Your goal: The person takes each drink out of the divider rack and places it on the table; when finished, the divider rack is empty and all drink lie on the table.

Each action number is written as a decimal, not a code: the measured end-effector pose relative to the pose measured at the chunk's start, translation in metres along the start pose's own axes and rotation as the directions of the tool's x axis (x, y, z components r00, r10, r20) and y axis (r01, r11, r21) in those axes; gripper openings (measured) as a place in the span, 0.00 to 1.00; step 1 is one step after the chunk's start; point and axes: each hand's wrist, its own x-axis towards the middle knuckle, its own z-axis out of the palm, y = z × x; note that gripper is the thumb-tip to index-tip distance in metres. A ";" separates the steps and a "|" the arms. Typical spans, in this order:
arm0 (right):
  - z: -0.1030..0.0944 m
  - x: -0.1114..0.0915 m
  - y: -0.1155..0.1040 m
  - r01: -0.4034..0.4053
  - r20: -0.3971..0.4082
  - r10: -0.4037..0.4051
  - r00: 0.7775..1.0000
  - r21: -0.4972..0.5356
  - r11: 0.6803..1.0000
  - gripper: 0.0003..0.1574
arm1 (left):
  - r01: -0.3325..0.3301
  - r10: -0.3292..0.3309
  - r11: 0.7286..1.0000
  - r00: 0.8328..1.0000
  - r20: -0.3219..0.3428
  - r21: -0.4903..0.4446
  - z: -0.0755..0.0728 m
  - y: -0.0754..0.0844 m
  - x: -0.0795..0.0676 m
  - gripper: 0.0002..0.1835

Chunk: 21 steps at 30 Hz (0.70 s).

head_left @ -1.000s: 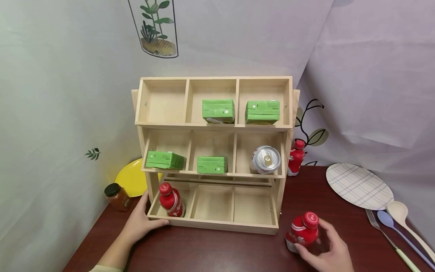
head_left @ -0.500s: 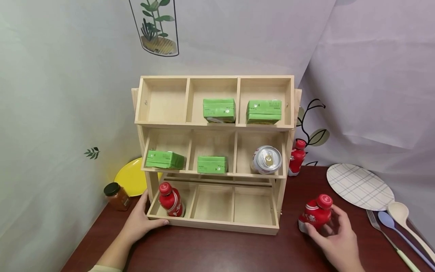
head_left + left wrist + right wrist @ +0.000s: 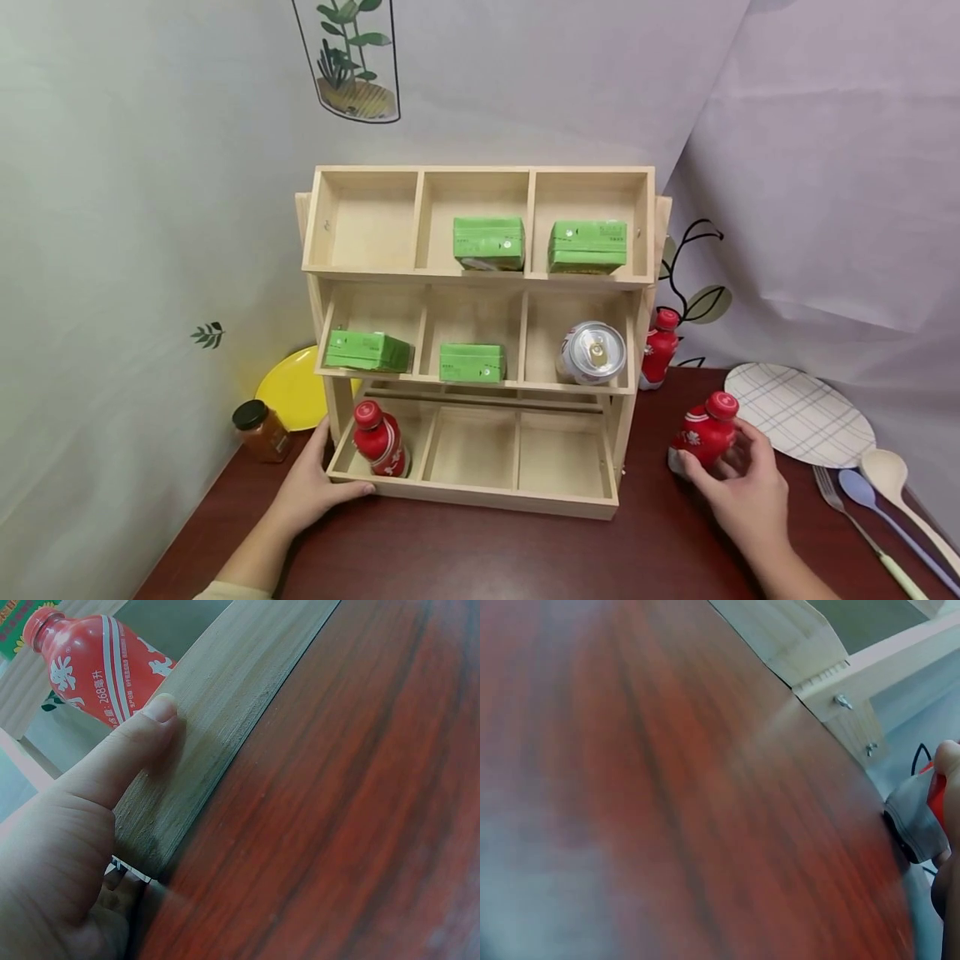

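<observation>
My left hand grips the lower left corner of a three-tier wooden shelf rack, thumb along the front board and fingers round the side. In the left wrist view, the thumb presses on that board just below a red bottle. This bottle stands in the bottom left compartment. At the right, my right hand holds another red bottle with a red cap, tilted a little, thumb in front and fingers behind. Only the grey-white base of the held bottle and a bit of red show in the right wrist view.
Green cartons and a silver can sit in the upper tiers. A third red bottle stands behind the rack's right side. Rightward lie a checked plate, fork and spoons; leftward, a jar and yellow plate.
My right hand has carried the red bottle away from me and slightly right, toward the checked plate. The left hand keeps its grip on the rack's corner.
</observation>
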 end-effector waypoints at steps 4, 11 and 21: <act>0.004 0.009 0.002 -0.016 -0.005 0.016 1.000 0.003 1.000 0.55 | -0.004 0.004 1.000 1.000 -0.003 0.003 -0.001 0.000 0.001 0.66; 0.012 0.028 0.008 -0.033 -0.036 0.031 0.999 -0.039 0.999 0.55 | -0.002 0.002 1.000 1.000 -0.001 -0.004 -0.001 0.001 0.000 0.66; 0.022 0.054 0.015 -0.082 -0.050 0.077 0.996 -0.111 0.990 0.53 | -0.018 0.018 0.999 1.000 -0.005 -0.027 0.001 -0.001 0.000 0.66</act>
